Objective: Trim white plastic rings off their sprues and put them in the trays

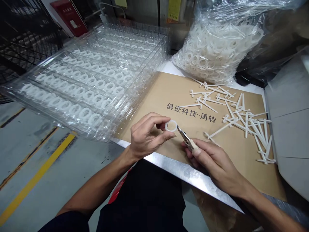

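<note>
Left hand (147, 137): thumb and index finger pinch 1 white ring by its left side; the hand hangs over the near edge of the cardboard sheet.
White ring (171, 130): between the 2 hands, lifted above the cardboard sheet, toward its near edge and left of its middle.
Right hand (212, 161): grasps the pliers by their pale handles, thumb on top.
Pliers (184, 134): metal tip at the ring's right side; whether it touches is too fine to tell.
Cardboard sheet (154, 96): flat on the table (178, 167), whose near edge is bare metal; dark printed characters (191, 112) cross the sheet's middle.
White stems (246, 125): thin, loose, strewn from the far edge of the sheet down along its right edge, many overlapping.
Plastic bag (212, 51): clear, filled with white rings, just beyond the sheet's far edge.
Clear trays (135, 103): stacked by the sheet's left edge, the uppermost bearing rows of white rings.
</note>
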### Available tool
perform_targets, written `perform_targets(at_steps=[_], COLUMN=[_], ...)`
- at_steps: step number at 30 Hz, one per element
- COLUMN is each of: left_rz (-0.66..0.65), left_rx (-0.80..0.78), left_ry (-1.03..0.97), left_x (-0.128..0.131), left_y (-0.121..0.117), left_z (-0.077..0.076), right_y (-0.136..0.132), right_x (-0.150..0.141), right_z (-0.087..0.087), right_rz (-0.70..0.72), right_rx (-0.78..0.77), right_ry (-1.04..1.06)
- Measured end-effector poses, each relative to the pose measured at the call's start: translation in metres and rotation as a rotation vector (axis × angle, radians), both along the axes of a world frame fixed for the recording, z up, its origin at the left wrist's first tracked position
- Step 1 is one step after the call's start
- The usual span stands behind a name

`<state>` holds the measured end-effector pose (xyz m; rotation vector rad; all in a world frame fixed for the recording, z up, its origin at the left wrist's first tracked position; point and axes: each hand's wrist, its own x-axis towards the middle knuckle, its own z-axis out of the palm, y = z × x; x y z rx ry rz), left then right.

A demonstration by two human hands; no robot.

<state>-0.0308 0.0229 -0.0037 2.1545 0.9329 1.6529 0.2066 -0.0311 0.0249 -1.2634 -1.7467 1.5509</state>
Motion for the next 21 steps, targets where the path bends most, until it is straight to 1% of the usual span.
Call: perform_targets(at_steps=[6, 12, 18, 21], left_rz=[0.073, 0.082, 0.108, 0.123], left_rx=[0.068, 0.079, 0.121, 0.111], left_ry=[0.033, 0.024, 0.060, 0.074], left_x=[0.0010, 0.0002, 0.0002, -0.0001], left_y=[-0.0009, -0.0008, -0.0010, -0.0020], left_z=[0.0011, -0.0017, -0.0006, -0.0001], right_y=[0.0019, 0.0007, 0.0006, -0.0005], right_x=[-0.0008, -0.0015, -0.0025, -0.0022], right_z=[0.0003, 0.0027, 0.0018, 0.0012], right_rz=[0.001, -0.003, -0.025, -0.050], right_rx=[-0.030, -0.029, -0.019, -0.011], right_ry=[0.032, 0.040, 0.050, 0.067])
